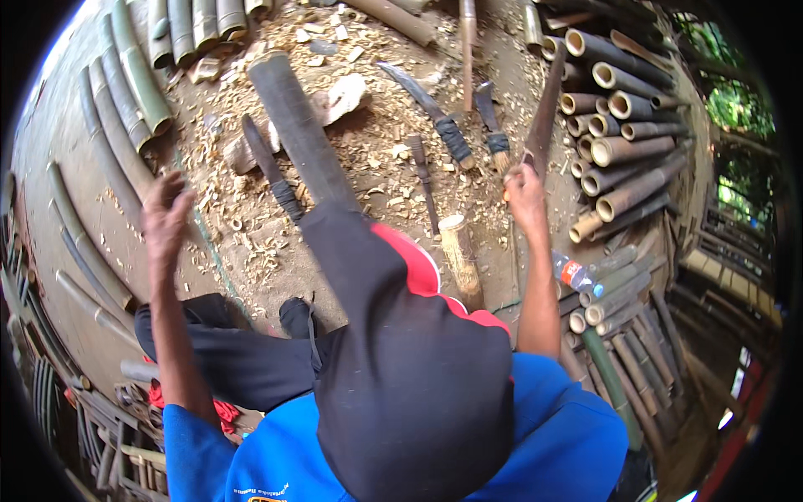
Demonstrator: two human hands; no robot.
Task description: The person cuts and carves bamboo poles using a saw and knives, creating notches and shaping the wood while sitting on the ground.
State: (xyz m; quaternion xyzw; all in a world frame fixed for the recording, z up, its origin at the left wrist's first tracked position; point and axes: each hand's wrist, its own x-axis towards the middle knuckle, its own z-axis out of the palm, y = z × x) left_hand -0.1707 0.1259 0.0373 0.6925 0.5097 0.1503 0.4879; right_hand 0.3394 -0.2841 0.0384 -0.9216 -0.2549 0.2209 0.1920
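My right hand (pixel 525 197) is closed around the handle end of a long, dark, tapering saw-like blade (pixel 548 109), which points away from me. My left hand (pixel 167 216) is raised at the left, its fingers loosely curled and apart, with nothing visible in it. It is nearest to a long bamboo pole (pixel 121 151). Between the hands a thick dark bamboo tube (pixel 294 121) slants away, its near end hidden by dark cloth (pixel 355 259). Around it lie a curved knife (pixel 422 100), a short broad blade (pixel 487 109) and another knife (pixel 268 159), all with black-wrapped handles.
Wood shavings (pixel 226 201) cover the ground. A narrow dark tool (pixel 423 180) lies near a pale wooden block (pixel 460 255). Cut bamboo tubes (pixel 623 151) are stacked at right, above a plastic bottle (pixel 577 276). More bamboo poles (pixel 84 243) line the left side.
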